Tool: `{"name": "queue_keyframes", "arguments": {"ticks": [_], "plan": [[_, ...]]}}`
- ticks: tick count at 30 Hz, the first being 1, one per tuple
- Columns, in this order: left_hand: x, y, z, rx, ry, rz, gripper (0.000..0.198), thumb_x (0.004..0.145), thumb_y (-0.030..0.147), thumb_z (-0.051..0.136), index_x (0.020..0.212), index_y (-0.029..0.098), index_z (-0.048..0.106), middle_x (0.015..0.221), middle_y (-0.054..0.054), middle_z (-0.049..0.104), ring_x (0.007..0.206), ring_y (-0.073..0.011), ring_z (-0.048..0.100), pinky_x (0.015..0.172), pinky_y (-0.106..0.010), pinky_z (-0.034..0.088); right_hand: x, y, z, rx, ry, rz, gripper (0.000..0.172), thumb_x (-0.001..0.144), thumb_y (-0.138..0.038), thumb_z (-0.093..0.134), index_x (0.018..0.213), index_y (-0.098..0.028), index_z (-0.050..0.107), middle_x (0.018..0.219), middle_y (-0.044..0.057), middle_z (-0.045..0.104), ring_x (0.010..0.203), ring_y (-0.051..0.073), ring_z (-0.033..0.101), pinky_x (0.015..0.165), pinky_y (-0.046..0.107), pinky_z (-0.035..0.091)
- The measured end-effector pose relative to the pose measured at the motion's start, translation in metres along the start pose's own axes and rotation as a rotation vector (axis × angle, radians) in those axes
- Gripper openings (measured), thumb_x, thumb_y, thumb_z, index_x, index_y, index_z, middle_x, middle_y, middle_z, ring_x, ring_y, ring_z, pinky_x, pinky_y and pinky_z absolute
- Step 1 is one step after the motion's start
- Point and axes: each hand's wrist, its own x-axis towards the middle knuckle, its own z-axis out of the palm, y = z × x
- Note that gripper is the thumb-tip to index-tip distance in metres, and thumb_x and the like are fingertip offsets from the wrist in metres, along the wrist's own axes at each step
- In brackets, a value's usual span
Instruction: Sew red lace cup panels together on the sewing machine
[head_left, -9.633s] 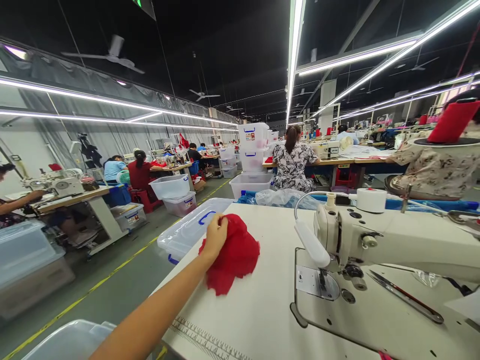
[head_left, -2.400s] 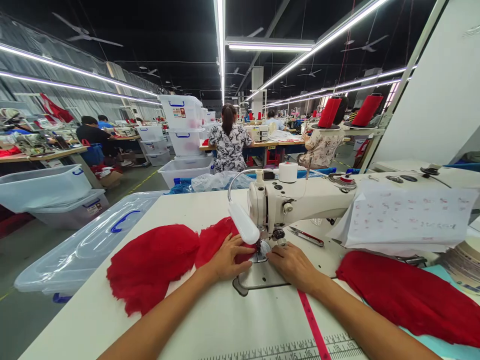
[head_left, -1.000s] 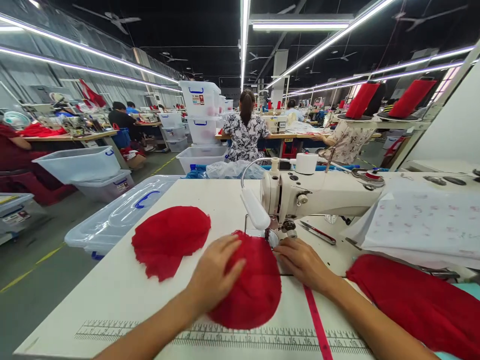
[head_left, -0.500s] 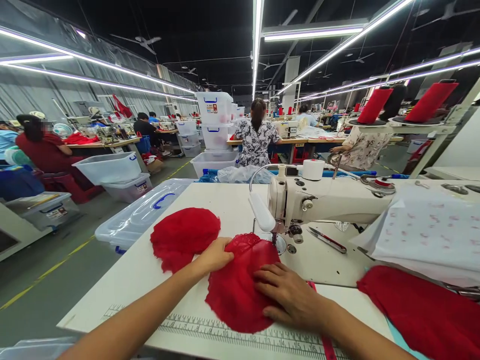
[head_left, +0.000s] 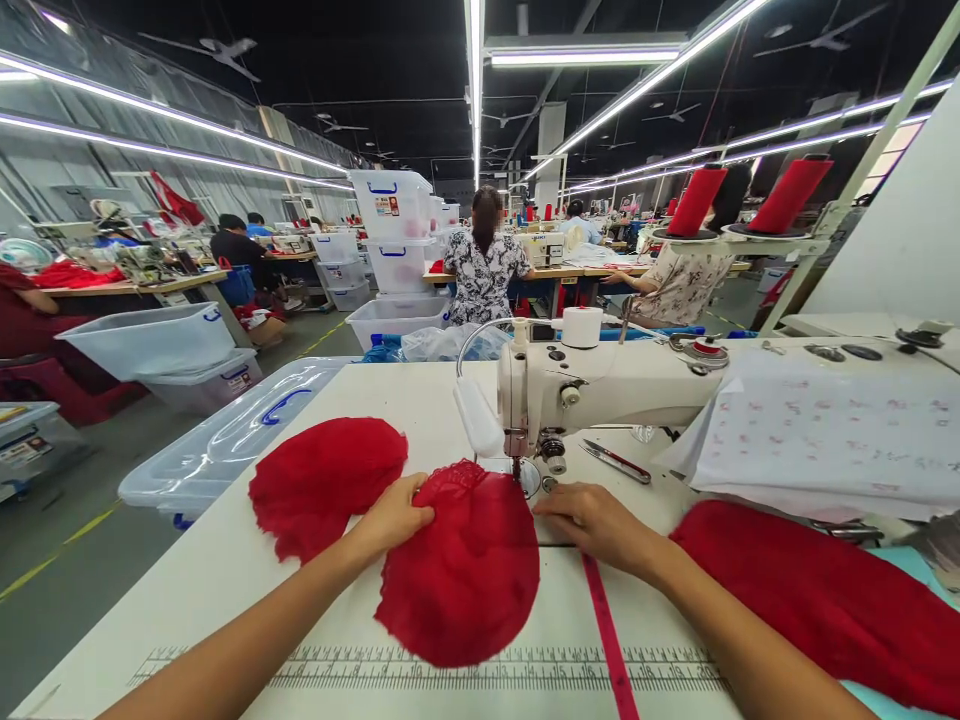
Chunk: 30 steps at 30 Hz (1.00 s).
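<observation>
A red fabric piece (head_left: 469, 570) with a lace patch at its top lies on the white sewing table, its upper edge by the needle of the sewing machine (head_left: 600, 375). My left hand (head_left: 397, 515) is closed on its upper left edge, thumb on top. To the right of the fabric, my right hand (head_left: 596, 518) rests beside the needle plate with fingers pressed together at the fabric's edge. Whatever those fingertips hold is hidden. Another red fabric piece (head_left: 326, 480) lies left of my left hand. A red strip (head_left: 606, 635) runs from beneath my right hand to the table's front.
Thread snips (head_left: 616, 461) lie on the machine bed. Larger red fabric (head_left: 810, 590) and a marked white sheet (head_left: 825, 430) are at the right. A lidded clear bin (head_left: 225, 430) stands left of the table. Ahead, a co-worker (head_left: 486, 260) sits facing away.
My right hand has lifted off the fabric and moved up and right to beside the needle plate. The left hand keeps its hold. The camera view has turned slightly right.
</observation>
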Motion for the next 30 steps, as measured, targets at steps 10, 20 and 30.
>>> {"name": "queue_keyframes", "arguments": {"ticks": [10,20,30], "plan": [[0.004,0.005,-0.004,-0.019,-0.041,-0.038,0.017,0.056,0.015,0.046,0.073,0.016,0.047,0.071,-0.002,0.061,0.069,-0.0213,0.062,0.057,-0.028,0.048,0.001,-0.001,0.009,-0.201,-0.174,-0.06,0.022,0.087,-0.014,0.045,0.09,-0.023,0.064,0.077,0.001,0.054,0.068,0.013,0.049,0.063,0.025,0.034],[-0.003,0.013,0.006,0.572,0.332,0.41,0.033,0.074,0.024,0.047,0.106,0.015,0.05,0.113,-0.014,0.055,0.102,-0.0299,0.051,0.088,-0.048,0.039,-0.001,-0.014,0.017,-0.283,-0.018,-0.162,0.017,0.086,-0.015,0.046,0.086,-0.02,0.062,0.074,0.003,0.053,0.068,0.016,0.048,0.063,0.03,0.037],[-0.033,0.011,0.043,0.825,-0.344,0.895,0.055,0.079,0.037,0.055,0.127,0.013,0.042,0.128,-0.016,0.047,0.123,-0.0322,0.036,0.101,-0.057,0.024,0.002,-0.013,0.018,-0.199,0.033,-0.17,0.01,0.081,-0.012,0.054,0.08,-0.02,0.06,0.107,0.002,0.058,0.098,0.02,0.048,0.084,0.036,0.04]]}}
